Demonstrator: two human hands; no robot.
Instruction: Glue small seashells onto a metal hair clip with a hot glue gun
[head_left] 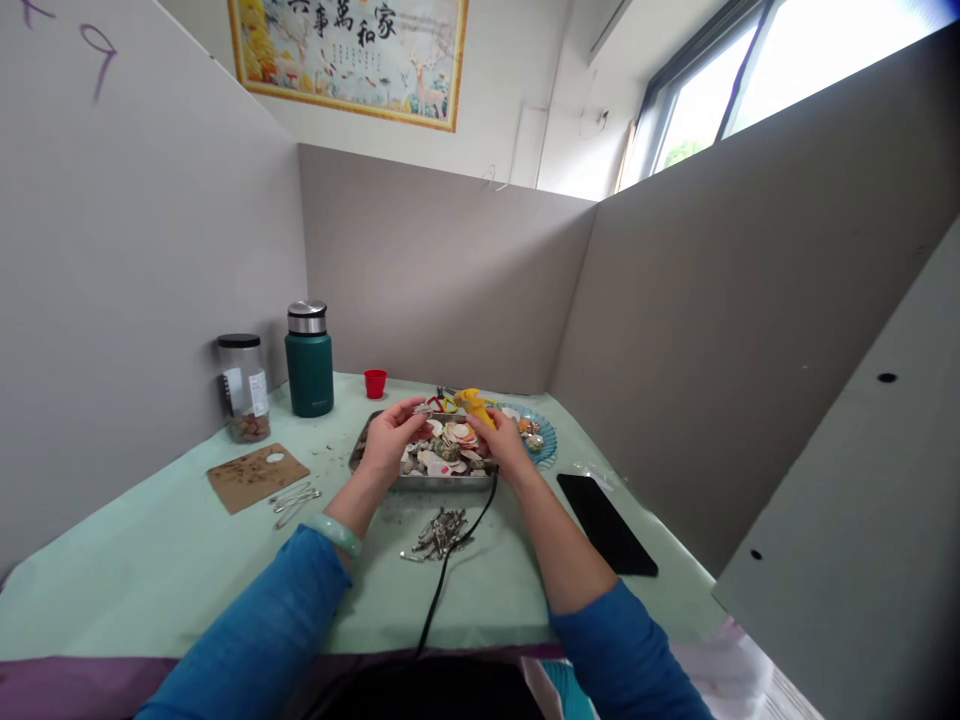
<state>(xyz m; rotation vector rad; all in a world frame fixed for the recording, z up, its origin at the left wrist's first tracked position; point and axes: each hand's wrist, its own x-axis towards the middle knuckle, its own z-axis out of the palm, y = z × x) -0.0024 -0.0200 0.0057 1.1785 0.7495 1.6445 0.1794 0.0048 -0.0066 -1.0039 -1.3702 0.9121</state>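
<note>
In my right hand (501, 445) is a yellow glue gun (474, 404), its black cord (442, 575) running down over the table's front edge. My left hand (394, 435) is pinched on a small silvery piece, too small to name surely. Both hands are above a metal tray (442, 483) filled with shells (450, 450) in white, orange and greenish tones. In front of the tray lies a pile of small metal clips (441, 534). Behind the hands, red- and yellow-handled pliers (444, 403) are partly hidden.
On the left stand a clear jar (245, 400) and a green bottle (309, 365); a red cup (375, 383) is farther back. A brown board (256, 478) and wire pins (295, 500) lie nearby. At right are a blue plate (546, 440) and a black phone-like slab (606, 525). Partitions enclose the table.
</note>
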